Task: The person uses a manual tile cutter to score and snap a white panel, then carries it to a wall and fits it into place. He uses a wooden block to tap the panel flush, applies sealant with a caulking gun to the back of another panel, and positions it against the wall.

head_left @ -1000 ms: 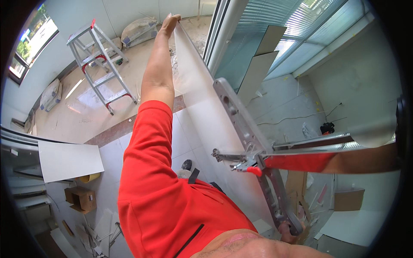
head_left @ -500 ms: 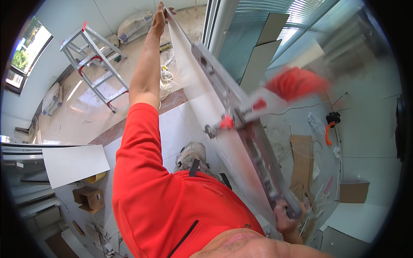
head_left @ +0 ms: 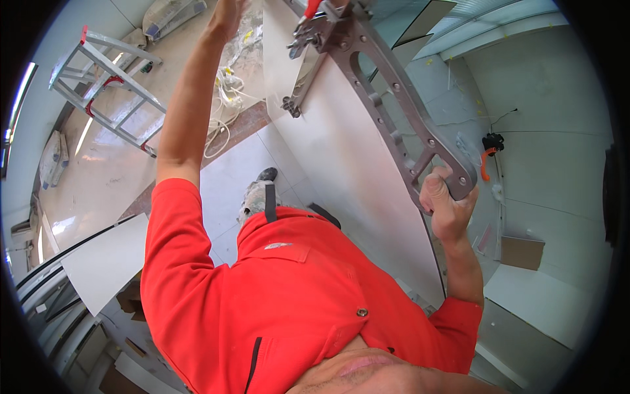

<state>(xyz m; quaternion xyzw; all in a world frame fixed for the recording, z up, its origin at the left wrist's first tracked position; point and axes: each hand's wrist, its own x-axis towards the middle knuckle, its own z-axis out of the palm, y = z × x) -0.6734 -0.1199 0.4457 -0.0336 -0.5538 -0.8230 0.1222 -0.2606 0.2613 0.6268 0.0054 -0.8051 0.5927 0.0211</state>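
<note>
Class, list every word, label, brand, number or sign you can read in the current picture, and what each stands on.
No text can be read.
Red fabric shirt: small pale mark, unreadable at this size.
Lumpy grey plastic-looking bag at the picture's top: any print too blurred.

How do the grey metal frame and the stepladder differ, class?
The metal frame is dark grey; the stepladder is paler and silvery. The right hand grips the metal frame's near end, while the stepladder stands on the floor. The metal frame has cut-out openings; the stepladder has steps. Both carry red parts.
</note>
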